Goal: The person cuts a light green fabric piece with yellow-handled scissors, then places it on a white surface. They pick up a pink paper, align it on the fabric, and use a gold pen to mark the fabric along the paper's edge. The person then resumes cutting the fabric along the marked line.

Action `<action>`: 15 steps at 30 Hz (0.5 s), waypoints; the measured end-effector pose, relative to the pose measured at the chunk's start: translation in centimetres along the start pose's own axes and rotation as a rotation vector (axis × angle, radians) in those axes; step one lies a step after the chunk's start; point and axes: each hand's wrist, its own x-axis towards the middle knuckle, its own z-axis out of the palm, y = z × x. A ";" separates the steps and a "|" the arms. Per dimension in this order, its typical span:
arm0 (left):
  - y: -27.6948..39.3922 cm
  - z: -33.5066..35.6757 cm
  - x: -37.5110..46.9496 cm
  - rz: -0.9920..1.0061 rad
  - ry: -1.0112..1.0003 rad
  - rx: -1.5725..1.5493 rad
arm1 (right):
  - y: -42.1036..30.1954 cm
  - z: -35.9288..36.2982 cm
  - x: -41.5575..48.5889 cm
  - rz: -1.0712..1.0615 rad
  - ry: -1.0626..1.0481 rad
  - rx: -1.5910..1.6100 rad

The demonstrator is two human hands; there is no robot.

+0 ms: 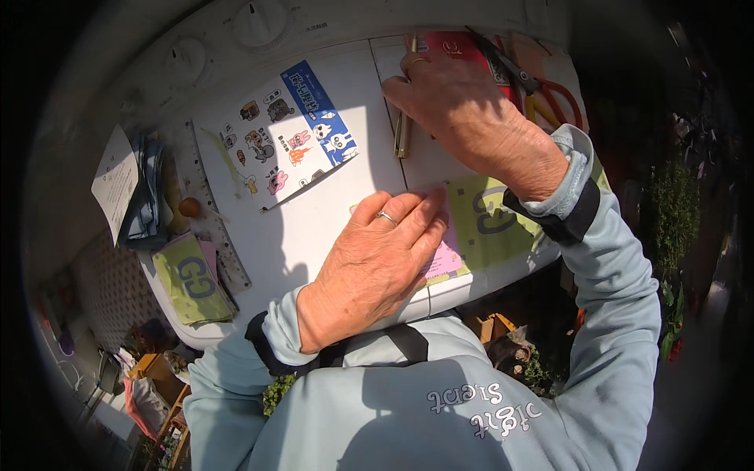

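My left hand [377, 265] wears a ring and lies palm down on a pink paper card [446, 259], pressing it flat. Beneath the card spreads a yellow-green sheet [498, 241] with dark grey lettering, partly covered by my hand. My right hand [465, 106] is over a gold-coloured pen [403, 132], with its thumb and fingers across the barrel. Whether they grip the pen is hidden. Just behind this hand are a red packet [456, 47] and scissors [539, 85] with orange and yellow handles.
A sticker sheet [265, 141] with cartoon animals lies on the white washing machine top [321, 226]. Left of it are a clear ruler [221, 235], a folded blue-grey bundle [144, 194] and a folded yellow-green piece [191, 282]. Control knobs [259, 23] line the back; plants [674, 218] stand at right.
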 end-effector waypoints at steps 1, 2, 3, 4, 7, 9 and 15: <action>-0.2 0.0 0.1 0.004 0.004 0.001 | 0.2 0.5 0.1 0.006 -0.014 0.003; -0.2 0.0 0.1 0.003 -0.010 0.011 | 0.3 0.7 0.4 -0.006 0.002 -0.009; -0.2 0.0 0.1 0.005 -0.012 0.010 | 0.3 0.4 0.7 -0.010 0.008 -0.046; -0.3 0.0 0.2 0.006 -0.015 0.011 | 0.3 -0.3 1.1 0.004 0.023 -0.091; -0.3 0.2 0.3 -0.001 -0.013 -0.002 | -0.1 -3.8 1.9 0.148 0.008 -0.152; -0.4 0.6 0.4 -0.011 -0.016 -0.010 | -0.2 -9.2 -0.9 0.120 -0.049 -0.005; 0.1 1.0 0.4 -0.041 -0.031 0.066 | -1.3 -7.6 -7.0 0.411 0.446 0.467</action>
